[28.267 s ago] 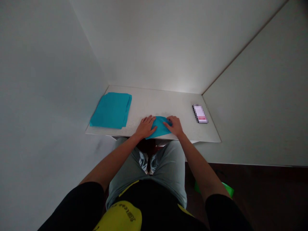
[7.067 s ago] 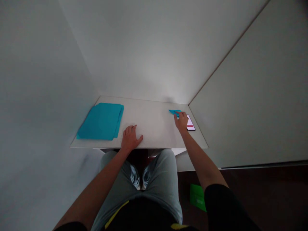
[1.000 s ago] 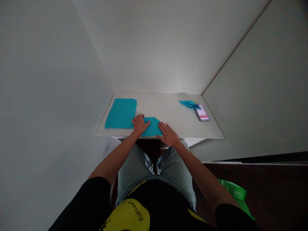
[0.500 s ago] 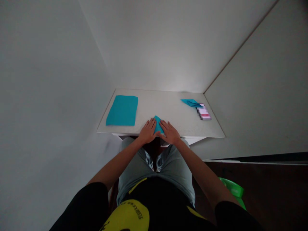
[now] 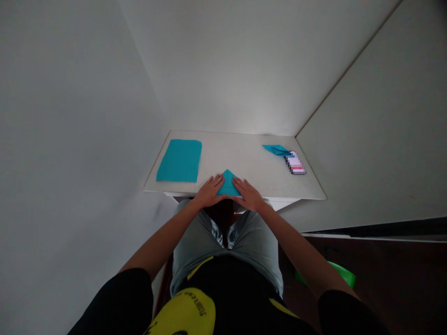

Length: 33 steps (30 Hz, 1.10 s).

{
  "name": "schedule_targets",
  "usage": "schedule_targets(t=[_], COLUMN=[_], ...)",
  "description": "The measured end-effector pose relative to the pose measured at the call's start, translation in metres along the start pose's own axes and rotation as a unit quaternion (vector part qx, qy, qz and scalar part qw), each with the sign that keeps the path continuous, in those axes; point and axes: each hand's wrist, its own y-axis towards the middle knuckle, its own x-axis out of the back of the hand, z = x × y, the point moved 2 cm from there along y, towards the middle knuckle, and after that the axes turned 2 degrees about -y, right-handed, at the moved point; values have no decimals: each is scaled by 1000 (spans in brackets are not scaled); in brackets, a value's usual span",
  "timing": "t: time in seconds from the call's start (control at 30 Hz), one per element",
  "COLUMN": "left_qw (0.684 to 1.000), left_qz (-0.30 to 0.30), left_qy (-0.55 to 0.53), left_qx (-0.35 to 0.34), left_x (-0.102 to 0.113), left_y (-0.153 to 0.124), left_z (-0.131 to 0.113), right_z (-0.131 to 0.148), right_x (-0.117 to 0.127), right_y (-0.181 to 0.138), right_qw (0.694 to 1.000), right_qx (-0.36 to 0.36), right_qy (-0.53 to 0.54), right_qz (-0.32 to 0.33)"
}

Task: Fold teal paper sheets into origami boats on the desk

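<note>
A folded piece of blue paper (image 5: 228, 184) lies at the front edge of the white table, its pointed tip facing away from me. My left hand (image 5: 209, 190) rests flat on its left side, fingers stretched out. On the right side, my right hand (image 5: 247, 193) presses in the same way with its fingers extended. Both thumbs point inward along the paper's near edge. Crease lines show on the paper between the hands.
A flat blue sheet (image 5: 179, 160) lies on the left of the white table (image 5: 232, 149). At the right, a folded blue paper shape (image 5: 277, 150) touches a phone (image 5: 295, 164). Walls border the table. Something green (image 5: 342, 273) is on the floor at lower right.
My hands have moved apart, mainly the left one outward, so more of the folded blue paper shows between them. The flat sheet, folded shape and phone stay in place on the table.
</note>
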Motion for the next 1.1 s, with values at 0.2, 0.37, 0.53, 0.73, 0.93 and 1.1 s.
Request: schedule_targets(t=[0.2, 0.37, 0.53, 0.73, 0.93, 1.1], left_qw=[999, 999, 998, 997, 993, 998], left_qz=[28, 40, 43, 2, -44, -47], left_qy=[-39, -24, 7, -57, -50, 18], left_qx=[20, -7, -54, -43, 93, 24], left_x=[8, 17, 22, 30, 44, 30], left_y=[9, 13, -3, -17, -1, 5], left_z=[4, 7, 11, 21, 17, -18], right_z=[-3, -5, -8, -14, -23, -10], right_x=[9, 16, 16, 15, 29, 38], right_y=[3, 9, 10, 8, 17, 25], right_qw=[999, 999, 999, 999, 995, 996], right_qx=[-33, -28, -15, 10, -65, -82], right_qy=[30, 22, 16, 31, 70, 14], right_qz=[13, 32, 42, 29, 12, -31])
